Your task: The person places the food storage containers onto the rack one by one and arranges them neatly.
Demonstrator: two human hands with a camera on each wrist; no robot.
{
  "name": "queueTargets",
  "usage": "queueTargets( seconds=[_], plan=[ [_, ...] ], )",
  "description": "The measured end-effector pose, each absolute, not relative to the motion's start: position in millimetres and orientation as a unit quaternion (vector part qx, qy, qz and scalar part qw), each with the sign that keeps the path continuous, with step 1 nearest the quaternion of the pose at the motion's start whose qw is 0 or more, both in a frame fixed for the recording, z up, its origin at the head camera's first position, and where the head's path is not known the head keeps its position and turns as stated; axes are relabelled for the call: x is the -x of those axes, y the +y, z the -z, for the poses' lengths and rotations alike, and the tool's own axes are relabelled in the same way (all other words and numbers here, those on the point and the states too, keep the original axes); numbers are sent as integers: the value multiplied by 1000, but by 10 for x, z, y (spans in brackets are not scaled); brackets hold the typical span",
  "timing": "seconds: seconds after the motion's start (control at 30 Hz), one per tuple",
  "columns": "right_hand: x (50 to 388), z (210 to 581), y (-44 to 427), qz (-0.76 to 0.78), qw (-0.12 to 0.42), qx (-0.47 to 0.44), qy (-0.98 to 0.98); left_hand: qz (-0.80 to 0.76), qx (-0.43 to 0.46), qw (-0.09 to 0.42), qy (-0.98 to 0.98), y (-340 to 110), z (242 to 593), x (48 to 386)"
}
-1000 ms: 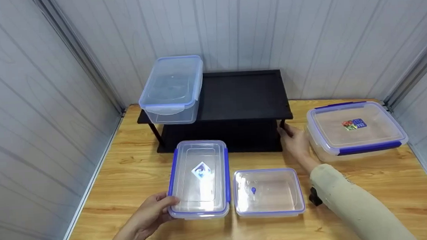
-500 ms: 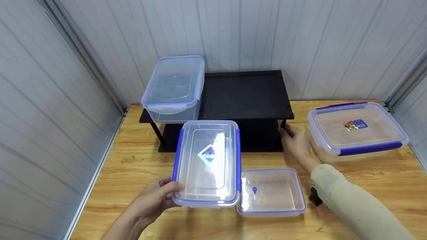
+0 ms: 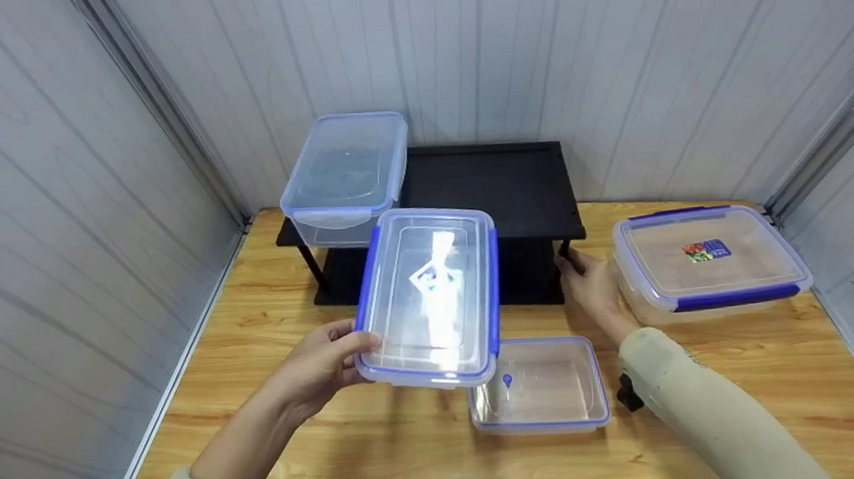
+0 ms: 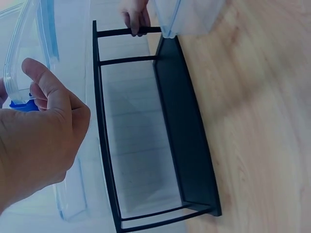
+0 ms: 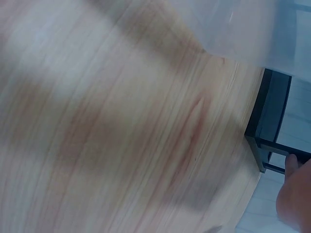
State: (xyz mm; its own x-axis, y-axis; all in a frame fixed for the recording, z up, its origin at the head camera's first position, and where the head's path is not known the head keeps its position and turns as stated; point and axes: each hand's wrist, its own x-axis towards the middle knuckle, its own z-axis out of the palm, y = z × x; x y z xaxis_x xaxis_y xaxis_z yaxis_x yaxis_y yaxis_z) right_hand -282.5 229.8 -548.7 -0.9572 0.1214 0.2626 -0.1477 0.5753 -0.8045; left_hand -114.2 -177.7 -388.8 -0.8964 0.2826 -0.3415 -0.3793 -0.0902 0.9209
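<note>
A clear lidded food container (image 3: 400,286) with blue side clips is held up in front of the black two-tier rack (image 3: 495,190), tilted. My left hand (image 3: 327,363) grips its lower left corner, thumb on the lid and fingers beneath. In the left wrist view, that left hand (image 4: 46,126) is beside the container's clear edge (image 4: 24,53). At the rack's front right post (image 3: 564,248), my right hand (image 3: 592,288) holds on with its fingers. The right wrist view shows the right hand (image 5: 296,194) touching the rack's dark post (image 5: 279,147).
A deep clear container (image 3: 347,170) stands on the rack's top left. On the wooden table (image 3: 249,282), a shallow clear container (image 3: 550,389) lies in front, partly behind the held one. A larger blue-clipped container (image 3: 721,256) stands right of my right hand. Panel walls (image 3: 497,54) surround the table.
My left hand has lifted the container off the table, moving it forward and right toward the rack. My right hand has stayed on the rack's post.
</note>
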Motion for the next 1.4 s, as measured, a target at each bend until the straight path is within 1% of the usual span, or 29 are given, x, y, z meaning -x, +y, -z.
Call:
queueTargets(
  seconds=[0.23, 0.53, 0.87, 1.2, 1.4],
  plan=[
    [2827, 5479, 2296, -456, 134, -10, -880, -735, 39, 219, 640, -1646, 3824, 1252],
    [2817, 5504, 2286, -477, 157, -31, -864, -740, 35, 209, 638, -1435, 3770, 1450],
    [2821, 5500, 2298, -459, 161, -8, -874, -751, 33, 203, 628, -1268, 3675, 1640],
    [2836, 5533, 2294, -437, 197, -29, -877, -759, 39, 194, 621, -1124, 3541, 1847],
    [2821, 5523, 2290, -442, 184, -21, -877, -763, 48, 192, 615, -1066, 3497, 1996]
  ],
)
